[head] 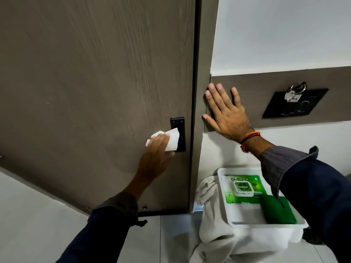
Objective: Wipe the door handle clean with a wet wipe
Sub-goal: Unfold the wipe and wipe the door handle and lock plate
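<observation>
A black door handle plate [177, 121] is mounted near the right edge of the brown wooden door [95, 82]. My left hand [156, 156] grips a white wet wipe [171, 138] and presses it over the lower part of the plate, so the handle itself is hidden under the wipe and fingers. My right hand [226, 112] lies flat with fingers spread on the brown wall panel just right of the door frame, holding nothing.
A white tray [266, 225] below my right arm holds a green pack of wipes [243, 187] and a green cloth [275, 210]; it rests on something draped in white cloth [212, 215]. A black switch panel [292, 104] with hanging keys [293, 93] is on the wall at right.
</observation>
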